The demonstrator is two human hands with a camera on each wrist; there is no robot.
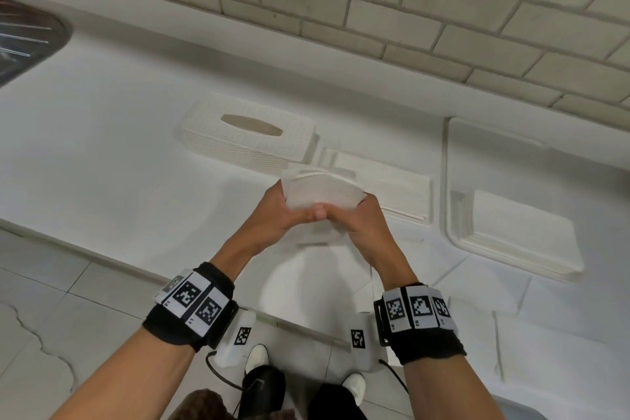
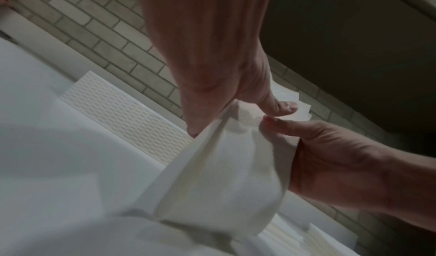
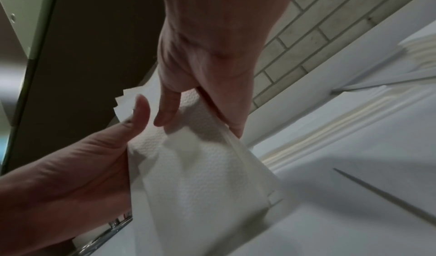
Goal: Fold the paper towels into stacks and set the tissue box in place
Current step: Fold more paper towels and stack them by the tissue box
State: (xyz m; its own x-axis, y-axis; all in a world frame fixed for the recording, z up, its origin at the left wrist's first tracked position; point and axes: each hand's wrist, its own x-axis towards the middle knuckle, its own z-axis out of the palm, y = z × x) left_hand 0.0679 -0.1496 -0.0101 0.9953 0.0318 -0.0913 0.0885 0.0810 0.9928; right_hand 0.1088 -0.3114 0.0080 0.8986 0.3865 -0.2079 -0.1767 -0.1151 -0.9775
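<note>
Both hands hold one bundle of white paper towels (image 1: 324,194) above the white counter, bent over into a curve. My left hand (image 1: 286,215) grips its left side, my right hand (image 1: 358,218) its right side, thumbs meeting on top. In the left wrist view the bundle (image 2: 226,176) hangs between my left hand (image 2: 226,96) and my right hand (image 2: 330,157). The right wrist view shows the same bundle (image 3: 200,176) pinched by my right hand (image 3: 200,96). A white woven tissue box (image 1: 249,135) stands just beyond the hands, its slot up and empty.
A flat stack of towels (image 1: 385,187) lies right of the box. A white tray (image 1: 453,239) further right holds another stack (image 1: 521,232). A metal sink (image 1: 24,41) is at the far left. A brick-tiled wall (image 1: 375,10) backs the counter.
</note>
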